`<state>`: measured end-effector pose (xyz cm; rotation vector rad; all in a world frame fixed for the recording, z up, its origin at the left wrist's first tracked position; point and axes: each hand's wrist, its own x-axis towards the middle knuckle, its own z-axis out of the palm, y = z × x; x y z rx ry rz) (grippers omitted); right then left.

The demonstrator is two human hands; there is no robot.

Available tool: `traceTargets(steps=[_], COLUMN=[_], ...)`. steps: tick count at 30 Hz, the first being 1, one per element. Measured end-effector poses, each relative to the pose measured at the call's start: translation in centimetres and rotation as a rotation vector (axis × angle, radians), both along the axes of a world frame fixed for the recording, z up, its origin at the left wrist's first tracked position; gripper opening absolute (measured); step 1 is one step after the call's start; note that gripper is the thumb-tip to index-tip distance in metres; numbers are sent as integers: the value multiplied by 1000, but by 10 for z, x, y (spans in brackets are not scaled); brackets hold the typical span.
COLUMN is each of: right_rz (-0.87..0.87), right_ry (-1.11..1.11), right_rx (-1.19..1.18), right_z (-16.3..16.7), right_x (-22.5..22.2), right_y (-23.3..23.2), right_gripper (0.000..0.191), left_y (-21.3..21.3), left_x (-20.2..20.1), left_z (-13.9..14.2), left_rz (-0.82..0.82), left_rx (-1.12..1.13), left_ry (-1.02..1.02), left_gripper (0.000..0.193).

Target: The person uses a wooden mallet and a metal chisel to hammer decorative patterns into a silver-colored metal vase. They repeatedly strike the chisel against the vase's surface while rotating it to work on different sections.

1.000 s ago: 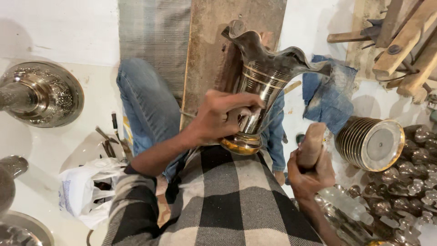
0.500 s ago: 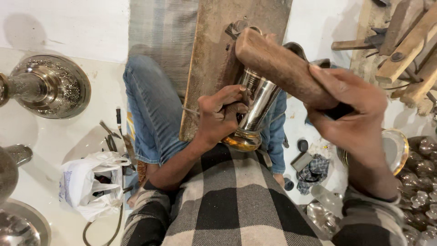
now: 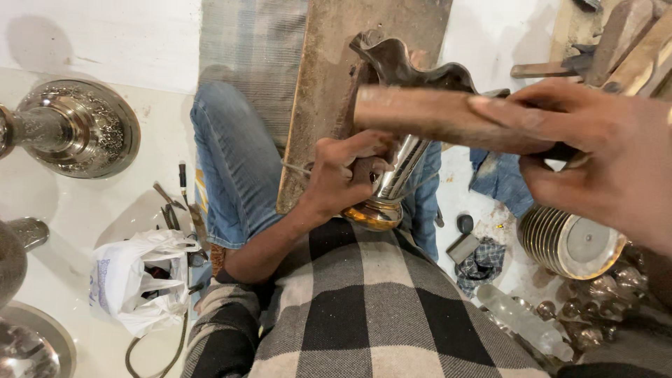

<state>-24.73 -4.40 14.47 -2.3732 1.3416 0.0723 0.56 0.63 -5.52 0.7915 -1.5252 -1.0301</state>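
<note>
Black-and-white checked shirt (image 3: 371, 308), sleeves rolled; blue jeans (image 3: 234, 168).

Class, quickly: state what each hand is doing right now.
Left hand: closed around the metal vase.
Right hand: closed on the wooden mallet.

White floor (image 3: 84, 210), white wall (image 3: 98, 35)

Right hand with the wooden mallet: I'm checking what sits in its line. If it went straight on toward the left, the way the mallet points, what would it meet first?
Probably the metal vase that the left hand grips: the mallet held by the right hand already overlaps its flared rim. Depth is unclear, so contact cannot be confirmed.
</note>
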Motion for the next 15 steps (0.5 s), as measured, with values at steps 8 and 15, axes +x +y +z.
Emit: traceTargets(steps=[8,15], right_rz=[-236,-260], right_ry=[-430,-317], right_rx=[-119,-473], right_z=[-50,-86], right_x=[-41,-29], right_y=[68,136], right_gripper=[72,62], left_y=[-19,-42], left_x=[1,-4], left_z=[-3,-5], left_rz=[-219,-471], left_rx=[-40,-204], left_ry=[-271,-406], left_gripper=[47,52])
